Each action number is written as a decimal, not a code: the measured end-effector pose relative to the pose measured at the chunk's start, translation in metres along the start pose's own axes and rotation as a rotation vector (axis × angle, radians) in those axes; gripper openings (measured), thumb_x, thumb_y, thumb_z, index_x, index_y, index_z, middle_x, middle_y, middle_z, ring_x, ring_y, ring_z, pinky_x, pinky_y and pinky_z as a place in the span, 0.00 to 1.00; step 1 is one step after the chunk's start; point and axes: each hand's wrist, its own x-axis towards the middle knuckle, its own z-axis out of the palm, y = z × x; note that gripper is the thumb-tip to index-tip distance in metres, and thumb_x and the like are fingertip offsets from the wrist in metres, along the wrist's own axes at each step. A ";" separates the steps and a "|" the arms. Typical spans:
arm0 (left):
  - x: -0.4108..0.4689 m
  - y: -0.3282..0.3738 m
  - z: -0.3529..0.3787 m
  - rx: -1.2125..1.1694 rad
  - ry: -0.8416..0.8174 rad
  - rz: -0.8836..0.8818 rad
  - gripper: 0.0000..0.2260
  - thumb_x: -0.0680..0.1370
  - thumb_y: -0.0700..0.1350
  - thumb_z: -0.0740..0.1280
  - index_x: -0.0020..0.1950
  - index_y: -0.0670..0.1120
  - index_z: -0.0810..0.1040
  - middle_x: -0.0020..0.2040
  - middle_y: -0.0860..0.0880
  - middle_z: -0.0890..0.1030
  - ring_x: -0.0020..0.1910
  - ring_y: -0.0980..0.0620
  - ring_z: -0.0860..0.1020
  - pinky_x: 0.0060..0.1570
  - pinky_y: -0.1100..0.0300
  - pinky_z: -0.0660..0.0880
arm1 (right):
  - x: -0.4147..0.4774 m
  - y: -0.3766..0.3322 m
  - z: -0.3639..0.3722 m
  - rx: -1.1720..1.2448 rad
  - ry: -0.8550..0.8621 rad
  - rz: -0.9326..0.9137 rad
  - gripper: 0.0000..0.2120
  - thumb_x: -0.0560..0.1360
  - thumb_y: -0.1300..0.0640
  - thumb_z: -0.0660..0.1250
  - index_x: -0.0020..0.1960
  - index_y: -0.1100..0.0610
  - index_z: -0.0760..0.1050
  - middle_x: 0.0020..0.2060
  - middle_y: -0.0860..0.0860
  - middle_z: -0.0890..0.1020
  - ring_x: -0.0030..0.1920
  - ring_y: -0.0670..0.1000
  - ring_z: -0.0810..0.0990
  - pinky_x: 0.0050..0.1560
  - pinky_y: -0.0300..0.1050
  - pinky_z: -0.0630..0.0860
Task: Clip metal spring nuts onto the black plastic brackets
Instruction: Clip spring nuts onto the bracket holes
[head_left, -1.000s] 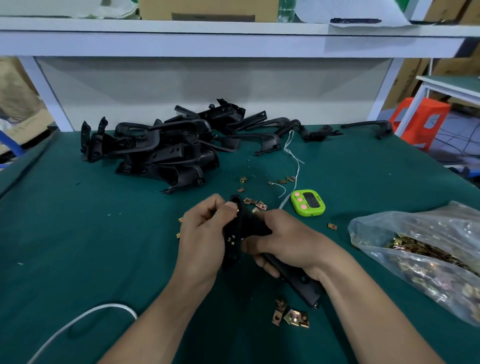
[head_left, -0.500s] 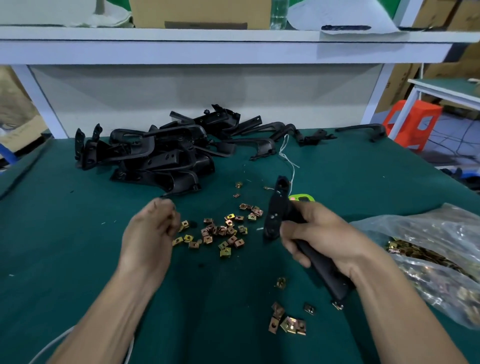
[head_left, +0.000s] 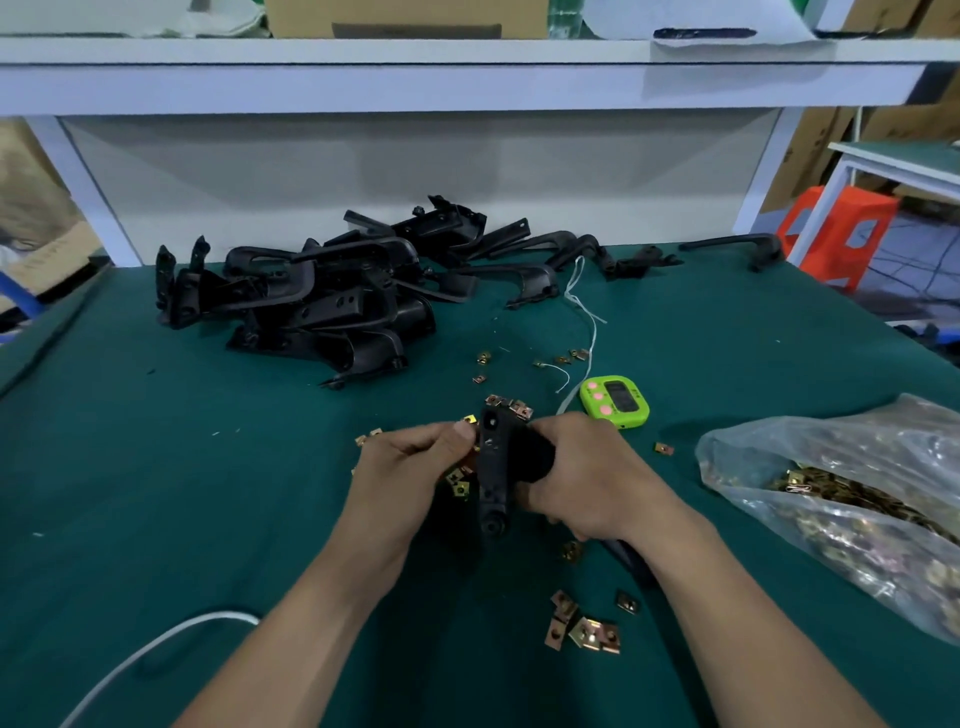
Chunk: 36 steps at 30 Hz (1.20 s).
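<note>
Black bracket (head_left: 493, 467) gripped mid-table by the right hand (head_left: 587, 478), loose nuts (head_left: 582, 629) scattered around.
Now the left hand (head_left: 405, 467) (well apart half a second ago) pinches a spring nut (head_left: 470, 420) against it; timer (head_left: 615, 402) and bag (head_left: 857, 499) lie rightward.

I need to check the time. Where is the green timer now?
In the head view the green timer lies on the table right of centre, just beyond the right hand, with the white string at its left.

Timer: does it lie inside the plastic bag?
No, the timer lies on the table, apart from the bag and to its left.
</note>
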 end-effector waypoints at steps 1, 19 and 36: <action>0.000 0.000 0.000 0.002 -0.005 -0.013 0.09 0.80 0.45 0.70 0.47 0.44 0.89 0.48 0.43 0.88 0.49 0.49 0.85 0.58 0.52 0.77 | 0.000 -0.001 0.001 -0.022 -0.001 -0.002 0.07 0.67 0.58 0.77 0.43 0.54 0.80 0.26 0.48 0.80 0.22 0.45 0.75 0.22 0.38 0.68; -0.005 -0.002 0.004 -0.062 0.003 -0.066 0.15 0.79 0.50 0.69 0.43 0.41 0.88 0.44 0.40 0.87 0.44 0.46 0.84 0.53 0.51 0.80 | -0.001 -0.003 -0.002 -0.016 -0.055 0.052 0.06 0.69 0.62 0.73 0.44 0.55 0.78 0.25 0.50 0.79 0.19 0.46 0.74 0.20 0.38 0.69; -0.020 -0.002 0.008 0.540 0.057 0.206 0.15 0.78 0.54 0.71 0.38 0.45 0.83 0.26 0.53 0.74 0.27 0.58 0.69 0.28 0.61 0.67 | -0.002 -0.002 -0.001 -0.138 -0.040 0.026 0.09 0.68 0.58 0.75 0.39 0.50 0.75 0.29 0.49 0.80 0.28 0.49 0.79 0.27 0.46 0.75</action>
